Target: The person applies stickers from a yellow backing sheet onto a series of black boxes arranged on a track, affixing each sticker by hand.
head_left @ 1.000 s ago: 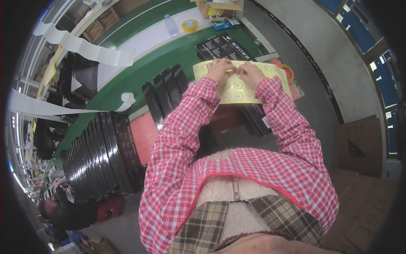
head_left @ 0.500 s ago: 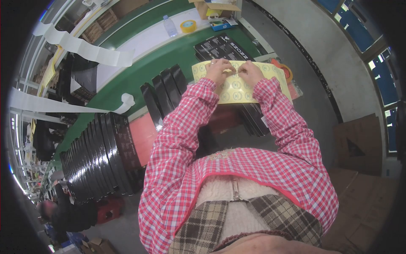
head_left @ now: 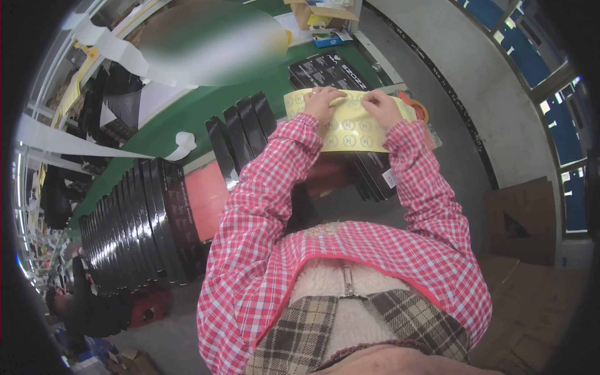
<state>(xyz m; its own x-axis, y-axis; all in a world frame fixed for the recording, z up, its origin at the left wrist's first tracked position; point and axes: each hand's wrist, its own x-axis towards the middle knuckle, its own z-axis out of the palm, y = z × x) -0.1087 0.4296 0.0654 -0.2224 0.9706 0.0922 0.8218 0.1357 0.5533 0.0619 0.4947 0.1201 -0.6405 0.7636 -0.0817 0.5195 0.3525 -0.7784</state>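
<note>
A yellow sheet of round clear stickers (head_left: 350, 128) lies spread in front of me, over a stack of black boxes (head_left: 375, 175). My left hand (head_left: 322, 104) is on the sheet's upper left part, fingers bent and closed on it near the top edge. At the upper right of the sheet is my right hand (head_left: 382, 109), its thumb and fingertips pinched together. Whatever sits between those fingertips is too small to make out. Just beyond the sheet lies a flat black box with white lettering (head_left: 328, 69).
Several black boxes stand upright (head_left: 240, 134) left of my arm, and a long row of shiny black boxes (head_left: 134, 228) fills the left. Near them is a white paper roll (head_left: 183, 145). An orange tape dispenser (head_left: 417, 109) lies at right. Part of the green bench (head_left: 164, 122) is blurred.
My right hand has moved a little right, away from my left hand, and its fingers are drawn together. The left hand stays nearly in place on the sheet.
</note>
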